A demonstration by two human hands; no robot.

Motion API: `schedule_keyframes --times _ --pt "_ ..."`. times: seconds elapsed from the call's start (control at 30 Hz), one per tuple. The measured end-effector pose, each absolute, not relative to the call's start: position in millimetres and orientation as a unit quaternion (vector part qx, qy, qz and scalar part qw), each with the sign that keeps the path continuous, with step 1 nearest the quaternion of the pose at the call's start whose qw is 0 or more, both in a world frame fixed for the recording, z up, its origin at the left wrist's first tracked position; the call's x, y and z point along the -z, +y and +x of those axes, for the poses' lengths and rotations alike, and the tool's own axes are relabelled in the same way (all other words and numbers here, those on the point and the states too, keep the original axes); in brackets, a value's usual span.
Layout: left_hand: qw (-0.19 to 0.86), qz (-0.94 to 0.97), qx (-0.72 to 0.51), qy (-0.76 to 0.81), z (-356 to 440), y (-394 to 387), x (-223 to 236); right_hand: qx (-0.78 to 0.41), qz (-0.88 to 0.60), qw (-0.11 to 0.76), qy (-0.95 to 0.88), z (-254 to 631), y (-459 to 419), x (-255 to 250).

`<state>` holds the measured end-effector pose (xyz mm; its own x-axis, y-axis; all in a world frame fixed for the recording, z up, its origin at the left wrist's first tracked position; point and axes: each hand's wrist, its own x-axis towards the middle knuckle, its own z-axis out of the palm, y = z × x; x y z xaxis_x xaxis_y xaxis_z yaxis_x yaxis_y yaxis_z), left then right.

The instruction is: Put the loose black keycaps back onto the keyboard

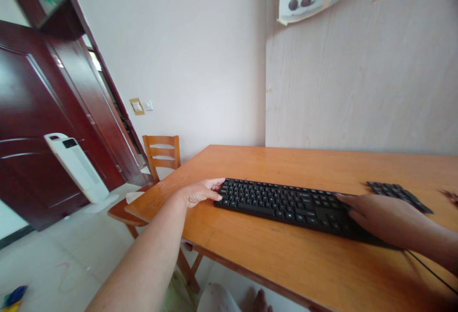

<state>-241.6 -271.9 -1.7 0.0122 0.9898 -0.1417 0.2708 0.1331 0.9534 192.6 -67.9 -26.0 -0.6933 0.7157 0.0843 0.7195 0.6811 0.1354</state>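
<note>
Surface: wooden, under the keyboard.
Keyboard: keys up, space-bar edge towards me; long axis left to right, right end nearer me.
Right hand: over the number-pad end, blurred; I can't tell its grip.
Left hand: clamped on the left end, probably to steady it, well apart from my right.

Soft, even daylight; right hand slightly blurred.
</note>
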Motion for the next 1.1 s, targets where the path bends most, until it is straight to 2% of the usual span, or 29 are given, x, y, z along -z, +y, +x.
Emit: schedule_keyframes --times 0.17,0.37,0.47,0.73,1.1 --pt "0.484 0.546 -0.388 0.563 -243.1 -272.4 -0.2 0.081 -0.392 0.008 -0.916 191.4 -70.2 24.0" --pt "0.43 0.508 -0.417 0.619 -247.0 -273.9 6.1 0.071 -0.399 -0.003 -0.914 189.7 -72.7 19.6" --pt "0.436 0.507 -0.414 0.617 -245.4 -274.7 8.7 0.075 -0.399 -0.006 -0.914 189.8 -73.8 18.3" --pt "0.44 0.532 -0.399 0.604 -241.7 -274.6 9.5 0.076 -0.392 0.019 -0.917 190.4 -73.4 19.9" --pt "0.396 0.527 -0.402 0.635 -233.4 -276.8 1.6 0.067 -0.406 -0.016 -0.911 184.0 -81.7 6.8"
